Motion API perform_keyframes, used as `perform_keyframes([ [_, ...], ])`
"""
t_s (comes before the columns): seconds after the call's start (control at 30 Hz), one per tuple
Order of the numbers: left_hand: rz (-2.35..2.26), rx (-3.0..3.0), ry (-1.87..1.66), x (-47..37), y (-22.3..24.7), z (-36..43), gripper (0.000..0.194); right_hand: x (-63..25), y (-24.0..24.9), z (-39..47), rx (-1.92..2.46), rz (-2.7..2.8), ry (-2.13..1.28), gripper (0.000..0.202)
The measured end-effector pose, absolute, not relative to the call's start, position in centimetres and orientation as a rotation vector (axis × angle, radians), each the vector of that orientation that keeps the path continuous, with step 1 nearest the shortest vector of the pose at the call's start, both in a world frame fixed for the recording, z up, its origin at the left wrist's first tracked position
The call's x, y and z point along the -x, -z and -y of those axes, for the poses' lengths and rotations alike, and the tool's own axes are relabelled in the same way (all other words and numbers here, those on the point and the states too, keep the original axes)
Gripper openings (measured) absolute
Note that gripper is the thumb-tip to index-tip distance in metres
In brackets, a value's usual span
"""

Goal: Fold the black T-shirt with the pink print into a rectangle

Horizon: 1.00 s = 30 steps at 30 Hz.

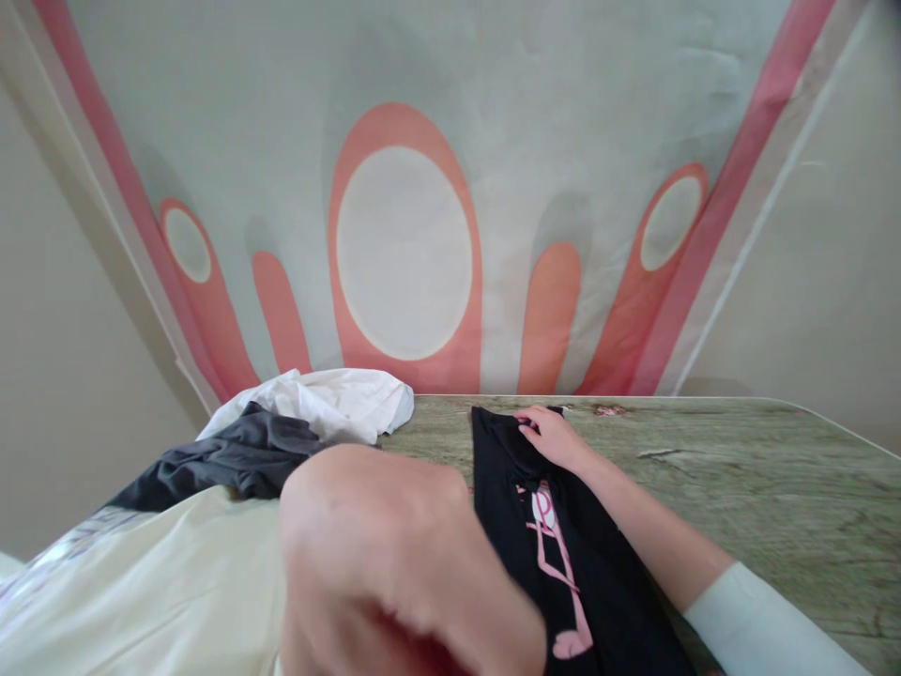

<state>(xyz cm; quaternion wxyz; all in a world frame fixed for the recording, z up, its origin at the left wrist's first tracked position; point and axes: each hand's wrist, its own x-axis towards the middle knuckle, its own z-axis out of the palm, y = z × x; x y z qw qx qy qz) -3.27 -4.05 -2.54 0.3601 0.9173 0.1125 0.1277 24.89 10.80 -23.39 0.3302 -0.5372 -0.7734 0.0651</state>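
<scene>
The pink-printed black garment [605,568] is lying lengthwise away, the right hand [551,437] touching its far end, the left hand [394,549] closer in, each grip's hold unclear.

Looks from head height, forward and down, over the worktop [760,488] to the patterned backdrop [521,113]; sits very close to the left hand [394,554], farther from the right hand [557,439].

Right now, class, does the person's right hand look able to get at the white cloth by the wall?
Probably yes: the right hand is at the far end of the black garment, and only the garment's corner and some tabletop seem to separate it from the white cloth.
</scene>
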Motion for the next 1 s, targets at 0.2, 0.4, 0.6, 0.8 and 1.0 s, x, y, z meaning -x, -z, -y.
perform_keyframes([
  [0.2, -0.89, -2.472, -0.12, -3.8, 4.6, -4.9, 0.013, -24.8, 23.9, -10.7, 1.416, 2.093, -0.101, 0.021],
  [0.4, -1.332, -2.485, -0.09, -7.3, 14.5, -11.4, 0.022, -25.7, 24.2, -11.2, 1.557, 2.07, 0.058, 0.031],
  [0.6, -1.346, -2.528, -0.168, -8.1, 20.3, -13.4, 0.052, -28.6, 25.4, -12.9, 1.624, 1.858, -0.004, 0.039],
  [0.8, -1.346, -2.596, -0.274, -7.8, 22.4, -14.9, 0.055, -33.2, 26.6, -14.0, 1.596, 1.724, -0.159, 0.039],
  [1.0, -1.517, -2.607, -0.57, -9.0, 21.7, -13.9, 0.035, -34.0, 26.6, -14.3, 1.492, 1.744, -0.256, 0.042],
])
